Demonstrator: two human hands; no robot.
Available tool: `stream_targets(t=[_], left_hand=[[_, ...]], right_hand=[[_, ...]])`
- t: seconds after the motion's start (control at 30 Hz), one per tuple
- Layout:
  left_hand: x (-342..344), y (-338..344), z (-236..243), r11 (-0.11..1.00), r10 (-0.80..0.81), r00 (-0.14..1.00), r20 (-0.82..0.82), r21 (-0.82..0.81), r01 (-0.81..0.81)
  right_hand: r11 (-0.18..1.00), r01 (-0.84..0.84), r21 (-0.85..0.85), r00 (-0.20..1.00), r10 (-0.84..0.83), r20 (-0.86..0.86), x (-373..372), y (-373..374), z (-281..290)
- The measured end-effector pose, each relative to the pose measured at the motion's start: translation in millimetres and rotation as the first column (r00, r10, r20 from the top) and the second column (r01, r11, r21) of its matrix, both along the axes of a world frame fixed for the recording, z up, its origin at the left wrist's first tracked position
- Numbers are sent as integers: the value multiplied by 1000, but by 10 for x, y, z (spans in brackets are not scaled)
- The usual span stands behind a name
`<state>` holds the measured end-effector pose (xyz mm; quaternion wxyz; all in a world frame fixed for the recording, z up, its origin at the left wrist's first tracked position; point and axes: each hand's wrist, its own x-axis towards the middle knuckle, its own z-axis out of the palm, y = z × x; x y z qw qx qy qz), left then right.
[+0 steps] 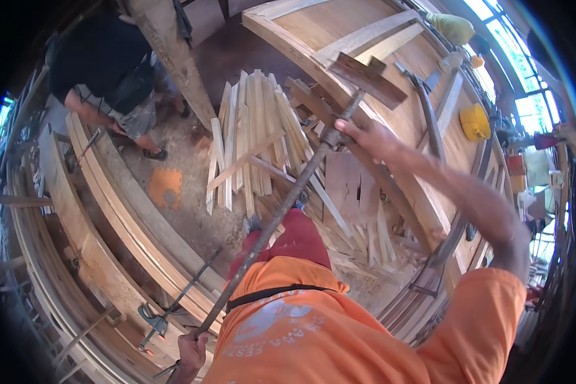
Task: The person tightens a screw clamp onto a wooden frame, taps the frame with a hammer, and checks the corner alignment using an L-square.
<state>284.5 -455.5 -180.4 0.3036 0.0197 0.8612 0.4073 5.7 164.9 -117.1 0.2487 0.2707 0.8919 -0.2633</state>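
Note:
A long metal pipe clamp [272,221] slants across my body, from low on the left to the upper right. Near its lower end, my left hand [192,353] is closed around the pipe. My right hand [370,137] grips it higher up, beside a metal fitting [331,137] on the pipe. A reddish-brown wooden block [371,82] crosses the clamp's far end; whether it is fixed there I cannot tell. Beyond it, a large framed wooden panel [304,54] lies on the right. Some of my right hand's fingers are hidden behind the pipe.
Loose wood strips [253,128] are heaped on the floor ahead. Long curved boards [125,211] run along the left, with a bar clamp [155,322] on them. Another person [105,61] bends over at the far left. A yellow container [474,122] sits on the right.

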Motion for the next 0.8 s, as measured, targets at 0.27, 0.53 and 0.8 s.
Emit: stream_targets(t=[0.27,0.53,0.8], left_hand=[[-112,-85,-130,997,-54,991,120,-56,61],[-386,-66,-53,999,-43,969,243,20,40],[-261,31,-418,995,61,998,-35,-71,-63]], right_hand=[[924,16,-383,949,-134,-284,322,243,-545],[229,221,-948,661,-750,-27,604,-151,-530],[-495,-66,-866,367,-819,440,377,-1041,-494]])
